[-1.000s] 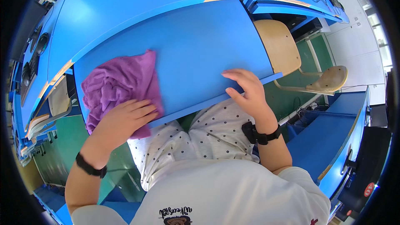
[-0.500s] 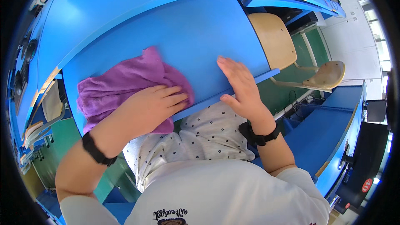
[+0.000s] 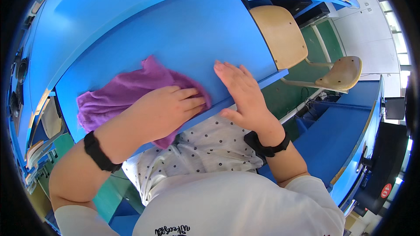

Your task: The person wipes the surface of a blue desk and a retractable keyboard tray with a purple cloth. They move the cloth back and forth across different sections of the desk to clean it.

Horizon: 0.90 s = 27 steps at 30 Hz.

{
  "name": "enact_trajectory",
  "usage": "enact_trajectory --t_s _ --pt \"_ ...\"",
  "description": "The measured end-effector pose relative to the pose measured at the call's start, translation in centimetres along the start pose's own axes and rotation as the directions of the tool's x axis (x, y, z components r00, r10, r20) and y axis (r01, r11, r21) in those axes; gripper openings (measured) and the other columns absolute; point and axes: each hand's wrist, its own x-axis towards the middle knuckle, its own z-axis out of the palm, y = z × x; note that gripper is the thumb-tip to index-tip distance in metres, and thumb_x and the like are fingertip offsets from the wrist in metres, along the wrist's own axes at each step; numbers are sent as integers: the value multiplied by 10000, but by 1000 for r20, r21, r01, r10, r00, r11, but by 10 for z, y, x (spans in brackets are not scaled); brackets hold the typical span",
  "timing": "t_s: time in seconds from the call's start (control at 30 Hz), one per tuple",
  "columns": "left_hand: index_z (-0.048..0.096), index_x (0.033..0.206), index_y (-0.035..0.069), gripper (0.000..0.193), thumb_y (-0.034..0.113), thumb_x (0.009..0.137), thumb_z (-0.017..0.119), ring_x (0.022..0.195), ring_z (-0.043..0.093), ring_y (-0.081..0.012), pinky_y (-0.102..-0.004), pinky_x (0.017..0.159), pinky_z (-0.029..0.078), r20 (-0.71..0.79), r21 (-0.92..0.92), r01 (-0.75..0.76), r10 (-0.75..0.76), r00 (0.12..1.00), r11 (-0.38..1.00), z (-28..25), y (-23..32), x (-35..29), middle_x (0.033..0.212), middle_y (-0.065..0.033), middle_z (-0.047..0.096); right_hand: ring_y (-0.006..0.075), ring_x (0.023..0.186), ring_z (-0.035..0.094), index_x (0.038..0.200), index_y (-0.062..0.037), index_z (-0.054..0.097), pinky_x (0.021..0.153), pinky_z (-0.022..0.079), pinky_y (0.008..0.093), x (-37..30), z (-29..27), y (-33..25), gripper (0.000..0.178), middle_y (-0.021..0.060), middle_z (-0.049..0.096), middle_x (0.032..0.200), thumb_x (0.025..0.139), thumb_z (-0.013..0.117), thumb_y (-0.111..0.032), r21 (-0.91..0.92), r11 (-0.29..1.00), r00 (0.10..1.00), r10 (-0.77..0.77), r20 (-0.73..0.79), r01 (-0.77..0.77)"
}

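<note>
A crumpled purple cloth (image 3: 127, 89) lies on the left part of a flat blue panel (image 3: 188, 26), with one corner hanging over its near edge. My left hand (image 3: 173, 107) rests on the cloth, palm down, its fingers stretched out and a little apart near the right end of the fabric. To the right of it, my right hand (image 3: 243, 94) holds nothing. Its fingers are extended and its thumb stands apart, above the panel's near edge; whether it touches the panel I cannot tell. Each wrist wears a black band.
Beyond the panel runs a higher blue desktop (image 3: 109, 4) with a worn edge. A wooden chair (image 3: 280, 35) stands close to the panel's right end. Farther right are another blue desk (image 3: 332, 135) and a black monitor (image 3: 383, 166). Cables lie on the green floor.
My left hand and the right end of the cloth have slid rightward along the panel. The gap to my right hand has narrowed. The whole view has shifted slightly.
</note>
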Motion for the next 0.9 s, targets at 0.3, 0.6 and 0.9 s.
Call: enact_trajectory --t_s 0.3,0.6,0.9 --pt "680 1205 27 409 143 828 571 1253 526 -199 -324 1043 419 73 27 136 -138 988 990 -18 18 -40 1318 -33 615 394 1348 469 1486 -94 444 1119 324 590 0 0 -1 881 167 474 1497 840 582 -677 -11 1000 1000 26 0 -26" --pt "631 1294 78 477 150 828 566 1173 537 -163 -323 931 426 -58 36 77 -75 996 996 -8 7 26 1319 5 609 387 1373 447 1482 -96 450 1131 323 565 -4 -1 3 853 167 460 1511 850 592 -650 43 998 998 52 -27 -51" --pt "633 1284 75 511 74 775 594 1121 542 -193 -346 968 419 96 -83 284 -276 956 955 -20 31 -63 1290 3 615 364 1382 444 1492 -99 442 1148 295 575 -1 1 -4 864 157 455 1517 848 586 -657 -47 998 999 40 -17 -41"
